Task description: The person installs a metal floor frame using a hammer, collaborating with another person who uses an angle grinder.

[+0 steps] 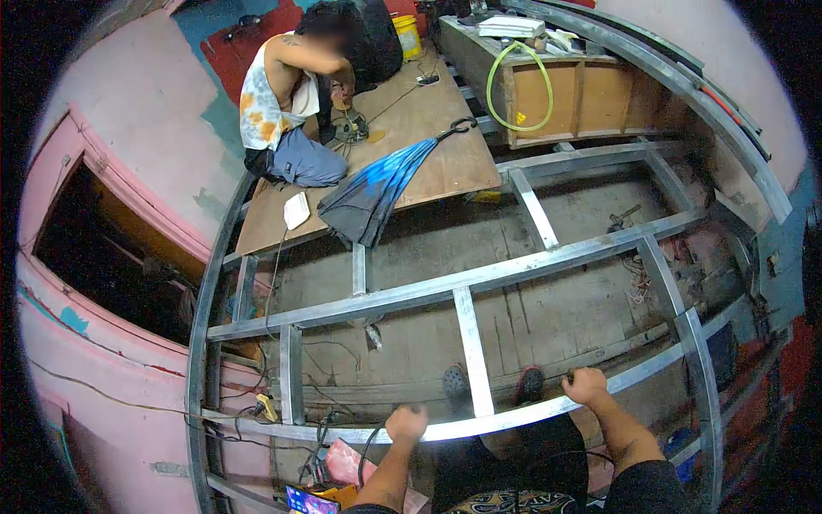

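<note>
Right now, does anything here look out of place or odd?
Yes: a folded blue umbrella lies on the plywood sheet beside the crouching person, its tip hanging over the sheet's edge, an odd thing among metal frame bars.

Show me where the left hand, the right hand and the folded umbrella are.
left hand (pixel 406 422): head view, on the knuckles, gripping the metal bar (pixel 479 424).
right hand (pixel 586 385): head view, on the back of the hand, on the same bar.
umbrella (pixel 381 184): head view, on the blue folded canopy.
</note>
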Action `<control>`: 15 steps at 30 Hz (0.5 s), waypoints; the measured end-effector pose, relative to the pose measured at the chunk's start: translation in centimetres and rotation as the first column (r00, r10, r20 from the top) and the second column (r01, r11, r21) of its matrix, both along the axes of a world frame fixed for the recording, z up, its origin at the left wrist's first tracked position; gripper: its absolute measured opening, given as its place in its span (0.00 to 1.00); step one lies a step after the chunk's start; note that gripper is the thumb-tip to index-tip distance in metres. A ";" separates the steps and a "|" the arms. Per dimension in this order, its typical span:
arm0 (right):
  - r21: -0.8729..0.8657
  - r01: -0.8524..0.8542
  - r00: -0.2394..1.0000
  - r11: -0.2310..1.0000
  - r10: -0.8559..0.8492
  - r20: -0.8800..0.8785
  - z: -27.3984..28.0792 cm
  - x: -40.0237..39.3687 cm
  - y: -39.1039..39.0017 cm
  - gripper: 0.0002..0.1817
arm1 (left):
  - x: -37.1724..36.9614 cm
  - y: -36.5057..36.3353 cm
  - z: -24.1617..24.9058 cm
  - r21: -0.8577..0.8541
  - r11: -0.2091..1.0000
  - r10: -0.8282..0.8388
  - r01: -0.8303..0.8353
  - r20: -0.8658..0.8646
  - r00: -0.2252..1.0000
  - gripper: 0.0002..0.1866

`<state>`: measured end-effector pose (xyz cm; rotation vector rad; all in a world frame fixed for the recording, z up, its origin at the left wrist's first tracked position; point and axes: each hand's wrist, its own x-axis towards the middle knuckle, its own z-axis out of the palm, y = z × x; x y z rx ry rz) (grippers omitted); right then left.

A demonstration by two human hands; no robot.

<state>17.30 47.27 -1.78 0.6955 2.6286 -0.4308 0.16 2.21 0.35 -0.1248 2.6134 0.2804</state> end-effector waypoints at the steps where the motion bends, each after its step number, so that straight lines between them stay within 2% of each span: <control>1: 0.002 0.005 1.000 1.000 -0.005 0.000 0.1 0.0 0.0 0.29 | 0.0 -0.2 -0.7 0.001 1.000 0.002 -0.002 0.001 1.000 0.35; 4: -0.012 0.019 0.999 1.000 -0.019 0.047 0.5 -0.2 -0.1 0.29 | -0.2 -0.4 -1.6 -0.065 0.998 -0.020 0.020 0.012 1.000 0.34; 6: -0.022 0.022 1.000 1.000 -0.022 0.010 1.0 -0.1 -0.3 0.29 | -0.1 -0.3 -1.3 -0.102 0.994 -0.025 0.025 0.007 1.000 0.33; 8: -0.033 0.023 0.999 0.999 -0.024 -0.027 1.0 0.0 -0.2 0.28 | -0.1 0.0 -0.6 -0.092 0.996 -0.019 0.020 0.016 1.000 0.32; 15: -0.039 0.033 0.999 0.999 -0.031 0.038 1.5 -0.4 -0.4 0.28 | -0.2 -0.1 -0.3 -0.072 0.997 -0.022 0.023 0.014 1.000 0.31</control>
